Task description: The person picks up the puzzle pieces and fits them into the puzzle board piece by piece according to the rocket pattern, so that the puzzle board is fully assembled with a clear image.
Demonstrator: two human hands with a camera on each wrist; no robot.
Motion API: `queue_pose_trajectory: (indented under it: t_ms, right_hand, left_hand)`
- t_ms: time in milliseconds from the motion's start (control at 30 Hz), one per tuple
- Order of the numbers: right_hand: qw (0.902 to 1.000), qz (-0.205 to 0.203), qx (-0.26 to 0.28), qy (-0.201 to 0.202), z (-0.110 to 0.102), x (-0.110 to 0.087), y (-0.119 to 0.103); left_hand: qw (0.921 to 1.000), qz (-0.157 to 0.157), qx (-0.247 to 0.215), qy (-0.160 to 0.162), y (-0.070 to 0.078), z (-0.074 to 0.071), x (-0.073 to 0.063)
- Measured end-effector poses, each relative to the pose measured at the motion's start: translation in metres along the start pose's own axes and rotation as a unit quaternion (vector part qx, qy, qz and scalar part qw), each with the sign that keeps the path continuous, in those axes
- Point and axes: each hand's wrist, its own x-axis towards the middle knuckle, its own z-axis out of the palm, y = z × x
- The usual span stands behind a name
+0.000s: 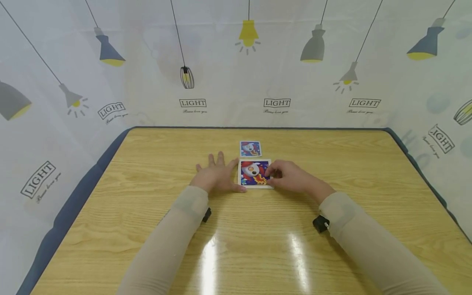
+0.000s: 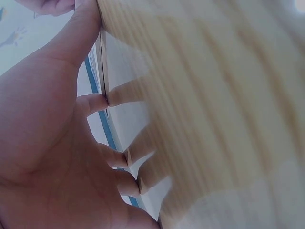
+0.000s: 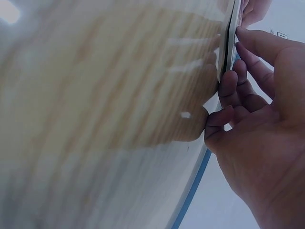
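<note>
A square picture board (image 1: 253,173) with a white border lies flat on the table, printed with a red-and-white rocket, orange flames and a dark blue sky. Along its left edge rests my left hand (image 1: 216,175), fingers spread on the tabletop; its thumb lies at the board's near-left corner and its index finger by the far-left corner. My right hand (image 1: 291,176) has curled fingers, and its thumb and index finger pinch at the board's right edge. Whether a separate small piece sits between those fingertips is hidden. Just beyond the board lies a smaller card (image 1: 250,148) with a matching rocket picture.
The glossy wooden table (image 1: 147,172) has a dark blue border and bright reflections near me. A white backdrop (image 1: 228,110) with printed lamps and lettering surrounds its far and side edges. Black wrist cameras (image 1: 321,223) are strapped at the sleeves.
</note>
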Motion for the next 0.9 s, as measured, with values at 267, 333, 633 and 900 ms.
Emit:
queue_pose_trajectory:
  t_ms: [267, 333, 633, 900]
  right_hand:
    - [1.0, 0.001, -0.003, 0.0, -0.0001, 0.0008, 0.0002]
    - [1.0, 0.003, -0.003, -0.001, -0.0003, 0.0008, -0.0004]
    - [0.9998, 0.017, -0.005, -0.005, 0.0005, 0.0012, -0.0014]
    - [0.9996, 0.025, -0.007, -0.001, 0.0012, 0.0013, -0.0028]
  left_hand:
    - [1.0, 0.001, 0.003, -0.001, -0.0003, 0.0003, 0.0007]
    - [1.0, 0.002, 0.003, 0.0, -0.0004, 0.0006, 0.0011]
    - [1.0, 0.005, 0.004, 0.003, -0.0001, 0.0005, -0.0004]
    - [1.0, 0.008, 0.003, 0.003, -0.0008, 0.0013, 0.0009]
